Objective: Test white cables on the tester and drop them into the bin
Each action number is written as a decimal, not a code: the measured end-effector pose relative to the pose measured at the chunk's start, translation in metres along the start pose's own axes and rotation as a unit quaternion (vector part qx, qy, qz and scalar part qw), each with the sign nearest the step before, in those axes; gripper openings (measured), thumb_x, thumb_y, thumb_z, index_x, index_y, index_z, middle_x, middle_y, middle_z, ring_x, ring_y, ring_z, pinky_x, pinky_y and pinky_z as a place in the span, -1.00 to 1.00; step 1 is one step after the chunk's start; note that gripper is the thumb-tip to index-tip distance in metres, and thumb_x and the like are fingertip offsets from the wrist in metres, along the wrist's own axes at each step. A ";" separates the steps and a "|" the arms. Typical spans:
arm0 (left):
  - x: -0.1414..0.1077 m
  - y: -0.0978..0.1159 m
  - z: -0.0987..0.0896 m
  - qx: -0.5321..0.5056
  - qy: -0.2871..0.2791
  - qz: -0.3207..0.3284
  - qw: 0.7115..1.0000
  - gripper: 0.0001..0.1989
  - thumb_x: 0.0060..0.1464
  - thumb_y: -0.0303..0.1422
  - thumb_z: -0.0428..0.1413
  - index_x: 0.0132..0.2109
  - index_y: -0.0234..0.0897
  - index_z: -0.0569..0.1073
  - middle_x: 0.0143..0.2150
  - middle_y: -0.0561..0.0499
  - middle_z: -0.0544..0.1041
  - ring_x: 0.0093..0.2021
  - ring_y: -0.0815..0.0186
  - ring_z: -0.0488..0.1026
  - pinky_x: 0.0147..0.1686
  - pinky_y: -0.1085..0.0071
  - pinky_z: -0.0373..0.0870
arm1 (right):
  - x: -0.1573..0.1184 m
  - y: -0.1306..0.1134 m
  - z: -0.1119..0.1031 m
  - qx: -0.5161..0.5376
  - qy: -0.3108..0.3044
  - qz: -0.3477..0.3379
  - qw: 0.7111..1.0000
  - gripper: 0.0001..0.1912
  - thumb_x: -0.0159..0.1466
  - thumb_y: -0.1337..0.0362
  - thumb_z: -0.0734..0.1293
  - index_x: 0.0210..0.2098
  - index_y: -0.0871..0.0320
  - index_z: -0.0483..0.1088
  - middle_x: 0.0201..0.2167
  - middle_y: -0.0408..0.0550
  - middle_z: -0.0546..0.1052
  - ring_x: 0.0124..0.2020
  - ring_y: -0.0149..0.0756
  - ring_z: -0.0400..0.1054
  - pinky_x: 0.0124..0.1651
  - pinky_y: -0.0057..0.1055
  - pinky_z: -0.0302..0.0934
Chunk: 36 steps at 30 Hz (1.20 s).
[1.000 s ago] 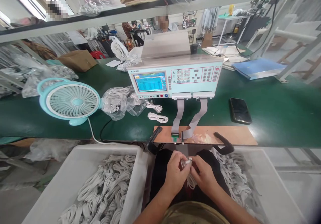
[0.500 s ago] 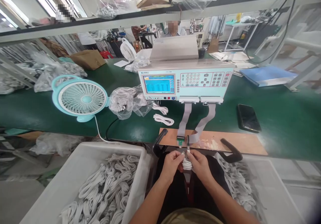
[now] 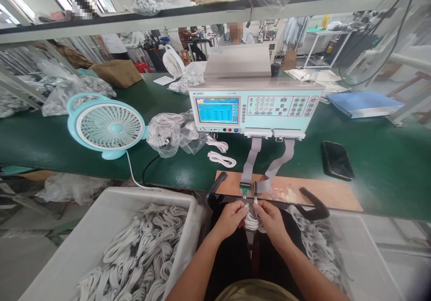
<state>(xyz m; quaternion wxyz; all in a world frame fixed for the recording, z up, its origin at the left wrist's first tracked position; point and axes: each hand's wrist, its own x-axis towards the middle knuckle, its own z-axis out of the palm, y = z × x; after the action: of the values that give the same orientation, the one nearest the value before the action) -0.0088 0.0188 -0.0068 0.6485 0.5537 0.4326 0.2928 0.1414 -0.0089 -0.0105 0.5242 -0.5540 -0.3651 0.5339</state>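
Both hands pinch a coiled white cable [image 3: 251, 221] between them, left hand [image 3: 230, 219] and right hand [image 3: 271, 220] equally near; the sockets [image 3: 249, 190] sit just beyond the fingertips, plugs pointing up toward them.

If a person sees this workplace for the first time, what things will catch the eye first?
Probably the pale blue tester with its lit screen, standing mid-bench on the green table. Next, the turquoise fan to its left, and the white bin heaped with coiled white cables at lower left. Near the bottom centre, the left hand and right hand hold a coiled cable together.
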 end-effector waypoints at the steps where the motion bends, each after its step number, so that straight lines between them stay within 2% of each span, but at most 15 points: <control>1: 0.000 0.002 -0.002 0.002 -0.009 0.000 1.000 -0.69 0.07 -0.18 0.02 -0.50 -0.30 0.28 -0.64 0.15 0.28 -0.62 0.47 0.21 -0.59 0.54 0.13 | 0.001 0.000 0.001 0.013 -0.003 0.016 1.000 -0.60 0.01 -0.02 0.44 -0.61 0.19 0.36 -0.67 -0.20 0.26 -0.60 -0.42 0.08 -0.51 -0.47 0.01; 5: 0.004 0.006 -0.007 0.002 -0.022 -0.001 1.000 -0.69 0.06 -0.22 0.01 -0.54 -0.31 0.30 -0.60 0.10 0.31 -0.57 0.43 0.24 -0.55 0.51 0.16 | 0.004 0.001 0.002 0.052 -0.006 0.060 0.997 -0.60 0.03 -0.02 0.43 -0.62 0.17 0.33 -0.69 -0.21 0.26 -0.62 -0.41 0.09 -0.52 -0.45 0.02; 12: 0.010 -0.007 0.001 -0.007 0.099 0.036 0.994 -0.70 0.03 -0.27 0.03 -0.58 -0.33 0.30 -0.60 0.12 0.22 -0.51 0.43 0.16 -0.46 0.49 0.10 | 0.006 0.001 0.002 0.077 -0.006 0.074 0.994 -0.62 -0.02 -0.01 0.48 -0.58 0.19 0.42 -0.64 -0.17 0.33 -0.58 -0.41 0.12 -0.48 -0.46 0.04; 20: 0.010 -0.011 0.014 -0.025 0.159 0.046 0.986 -0.68 0.01 -0.25 0.03 -0.60 -0.29 0.20 -0.59 0.13 0.13 -0.50 0.42 0.08 -0.47 0.49 0.04 | 0.007 0.003 0.000 0.067 -0.004 0.063 0.996 -0.63 -0.01 0.00 0.47 -0.53 0.21 0.45 -0.63 -0.16 0.33 -0.59 -0.42 0.10 -0.50 -0.47 0.01; 28: 0.011 -0.010 0.017 -0.032 0.169 0.050 0.984 -0.67 -0.01 -0.23 0.02 -0.61 -0.28 0.16 -0.58 0.12 0.13 -0.51 0.43 0.07 -0.47 0.49 0.06 | 0.006 0.003 0.000 0.065 -0.011 0.058 0.996 -0.60 0.02 0.00 0.45 -0.64 0.17 0.33 -0.65 -0.19 0.27 -0.57 -0.39 0.11 -0.48 -0.45 0.02; 36: 0.010 -0.011 0.022 -0.069 0.186 0.026 0.980 -0.67 -0.01 -0.20 0.06 -0.60 -0.30 0.23 -0.60 0.12 0.16 -0.52 0.44 0.09 -0.49 0.50 0.07 | 0.005 0.003 -0.001 0.076 -0.018 0.076 0.994 -0.63 0.01 0.01 0.46 -0.61 0.17 0.36 -0.64 -0.19 0.29 -0.54 -0.36 0.16 -0.44 -0.45 0.06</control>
<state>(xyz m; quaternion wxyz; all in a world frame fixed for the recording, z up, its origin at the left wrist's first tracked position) 0.0143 0.0147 -0.0197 0.5858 0.4545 0.5095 0.4367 0.1429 -0.0045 -0.0147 0.5157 -0.5296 -0.2894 0.6081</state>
